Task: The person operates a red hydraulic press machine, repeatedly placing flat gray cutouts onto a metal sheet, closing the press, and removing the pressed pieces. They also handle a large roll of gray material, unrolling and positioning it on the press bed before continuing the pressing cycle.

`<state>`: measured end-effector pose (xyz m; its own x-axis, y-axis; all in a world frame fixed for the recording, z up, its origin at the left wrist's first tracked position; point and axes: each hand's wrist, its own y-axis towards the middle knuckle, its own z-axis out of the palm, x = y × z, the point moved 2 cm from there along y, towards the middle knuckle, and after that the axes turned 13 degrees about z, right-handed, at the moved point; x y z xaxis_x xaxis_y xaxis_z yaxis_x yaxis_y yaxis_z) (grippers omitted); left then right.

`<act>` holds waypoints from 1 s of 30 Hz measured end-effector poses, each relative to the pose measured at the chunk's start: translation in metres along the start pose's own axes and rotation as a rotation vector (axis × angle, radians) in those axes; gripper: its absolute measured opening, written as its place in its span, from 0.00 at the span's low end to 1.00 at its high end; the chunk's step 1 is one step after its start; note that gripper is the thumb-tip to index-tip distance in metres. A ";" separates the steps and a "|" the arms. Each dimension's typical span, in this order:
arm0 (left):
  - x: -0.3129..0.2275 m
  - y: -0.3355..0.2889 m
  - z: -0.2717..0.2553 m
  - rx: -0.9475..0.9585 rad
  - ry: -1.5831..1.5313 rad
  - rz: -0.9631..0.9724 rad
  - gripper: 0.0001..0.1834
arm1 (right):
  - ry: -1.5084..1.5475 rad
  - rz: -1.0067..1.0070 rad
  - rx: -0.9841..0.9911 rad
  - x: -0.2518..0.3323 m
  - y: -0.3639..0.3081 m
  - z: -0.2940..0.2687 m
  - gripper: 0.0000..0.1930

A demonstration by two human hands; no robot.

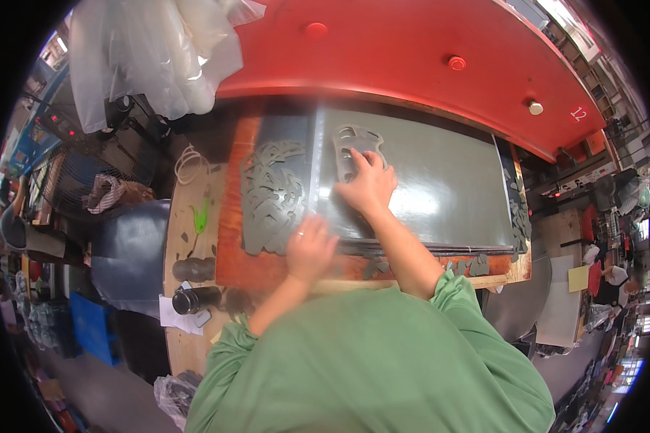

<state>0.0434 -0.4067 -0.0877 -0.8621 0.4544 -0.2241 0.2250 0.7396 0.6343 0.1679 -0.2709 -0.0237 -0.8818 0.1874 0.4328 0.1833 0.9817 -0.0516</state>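
My right hand holds the near part of a metal cutting die, its thumb and fingers on the frame. The die has a curved outline with several openings and lies at the left side of a stack of dark grey-green sheets. My left hand is over the stack's near left corner, smeared by motion, so its fingers do not show clearly. Beside it, to the left, is a heap of cut grey pieces with curved, angular shapes.
A red press head with knobs spans the far side. Scraps lie along the orange board's near edge. On the wooden table at left are a green tool and a dark cylinder. Plastic bags hang upper left.
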 end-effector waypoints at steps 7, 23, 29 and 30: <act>0.002 -0.005 0.003 -0.002 0.006 -0.010 0.22 | 0.058 0.076 -0.180 0.026 -0.010 0.018 0.37; -0.010 -0.044 -0.025 -0.004 -0.191 0.102 0.18 | 0.042 -0.345 -0.372 -0.209 -0.085 -0.051 0.14; -0.011 -0.027 -0.004 -0.193 -0.126 0.192 0.08 | -0.028 -0.314 -0.360 -0.257 -0.098 -0.026 0.11; -0.010 -0.014 0.002 -0.207 -0.124 0.201 0.08 | -0.033 -0.295 -0.359 -0.255 -0.086 -0.034 0.11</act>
<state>0.0498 -0.4206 -0.0963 -0.7447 0.6481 -0.1596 0.2769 0.5175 0.8096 0.3920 -0.4043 -0.0992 -0.9312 -0.0915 0.3527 0.0562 0.9203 0.3872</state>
